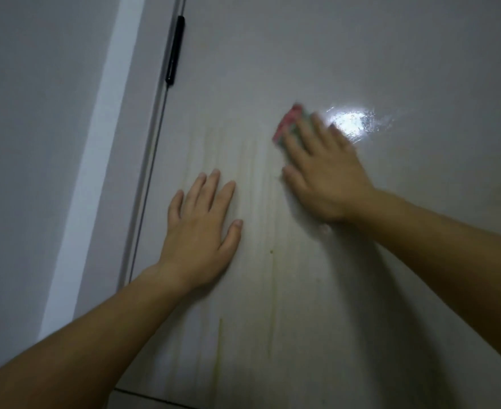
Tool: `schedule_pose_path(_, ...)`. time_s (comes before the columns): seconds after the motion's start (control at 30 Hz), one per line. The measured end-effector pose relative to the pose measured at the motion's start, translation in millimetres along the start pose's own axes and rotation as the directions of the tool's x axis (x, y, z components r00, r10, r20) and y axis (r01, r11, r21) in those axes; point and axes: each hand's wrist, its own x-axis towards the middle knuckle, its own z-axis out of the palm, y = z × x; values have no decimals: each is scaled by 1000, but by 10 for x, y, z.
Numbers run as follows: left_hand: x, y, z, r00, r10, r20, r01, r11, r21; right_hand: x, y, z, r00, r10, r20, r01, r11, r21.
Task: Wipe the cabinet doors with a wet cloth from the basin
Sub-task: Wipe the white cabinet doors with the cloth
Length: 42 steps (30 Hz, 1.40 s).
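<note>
Cloth lay pressed to the cabinet door under straight fingers of the right hand; left hand rested flat beside it, empty.

From the right hand, the cabinet door lies free toward 12 and 3 o'clock. At 8 o'clock the left hand rests flat on the door. At 10 o'clock a black bar sits at the door's edge.

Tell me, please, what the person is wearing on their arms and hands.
Nothing visible: both forearms are bare, no sleeves in view. Left hand and right hand show no gloves, rings or watch, though the right is blurred.
</note>
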Motion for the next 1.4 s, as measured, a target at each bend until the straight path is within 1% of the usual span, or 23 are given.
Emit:
schedule_pose_path(0.07,-31,-100,-15,999,15,-29,-16,1000,-21,-251,-269,137,976,-217,31,218,976,-27)
schedule_pose_path(0.13,-73,-223,-12,999,4,-43,-4,1000,-13,-369,-318,156,938,-336,85,340,940,-42)
schedule_pose_path(0.2,-118,-364,-2,998,-30,-54,29,1000,-5,-167,-287,87,952,-298,68,301,953,-29)
schedule_pose_path(0.27,-151,-470,-2,997,-56,-48,55,998,-26,185,-273,22,989,-146,34,147,989,-9)
schedule_pose_path(0.33,-179,-532,2,997,-60,-40,57,997,-50,451,-379,-14,1000,-17,23,16,999,40)
schedule_pose_path(0.37,-198,-550,4,997,-66,-51,63,996,-62,494,-497,-10,1000,-11,13,10,999,48)
schedule_pose_path(0.4,-228,-565,9,995,-79,-64,74,994,-75,467,-635,24,998,-59,12,59,997,42)
schedule_pose_path(0.5,-372,-635,50,993,-106,-55,99,989,-114,184,-921,151,940,-336,59,337,942,3)
schedule_pose_path(0.57,-491,-697,91,995,-94,-41,88,987,-137,224,-889,134,913,-401,77,403,915,-15)
schedule_pose_path(0.6,-538,-725,109,996,-86,-39,80,987,-140,354,-860,104,924,-377,69,379,925,-21)
schedule_pose_path(0.7,-599,-760,137,996,-76,-38,69,983,-172,949,-877,-8,982,-189,27,189,982,11)
schedule_pose_path(0.77,-616,-755,141,995,-94,-40,83,973,-216,1193,-1047,-47,989,-146,22,144,988,52)
schedule_pose_path(0.83,-676,-752,142,994,-97,-41,85,968,-237,1084,-1239,27,968,-250,29,248,967,54)
schedule_pose_path(0.9,-762,-757,153,995,-93,-20,85,965,-249,687,-1342,167,896,-440,56,440,898,11)
schedule_pose_path(0.97,-851,-760,172,995,-99,-2,95,961,-261,423,-1318,204,823,-560,91,564,826,-16)
schedule_pose_path(1.0,-897,-760,187,995,-100,-3,96,961,-258,471,-1268,179,820,-562,109,567,823,-19)
schedule_pose_path(1.03,-937,-758,201,995,-100,-9,95,964,-250,609,-1227,137,845,-523,112,528,849,-18)
schedule_pose_path(1.13,-1054,-757,236,994,-106,8,105,967,-233,1124,-1162,12,958,-282,59,282,959,6)
schedule_pose_path(1.2,-1116,-763,254,997,-80,9,80,972,-219,1185,-1266,28,971,-236,47,236,972,15)
schedule_pose_path(1.27,-1149,-768,263,998,-59,1,58,974,-219,918,-1428,113,927,-369,73,369,929,12)
schedule_pose_path(1.33,-1158,-779,265,998,-59,1,58,971,-230,539,-1518,210,828,-551,108,555,832,-6)
schedule_pose_path(1.37,-1159,-781,264,998,-58,7,58,971,-234,441,-1500,238,787,-605,124,612,791,-21)
schedule_pose_path(1.4,-1162,-782,266,999,-53,9,54,971,-233,446,-1446,231,772,-621,136,630,775,-36)
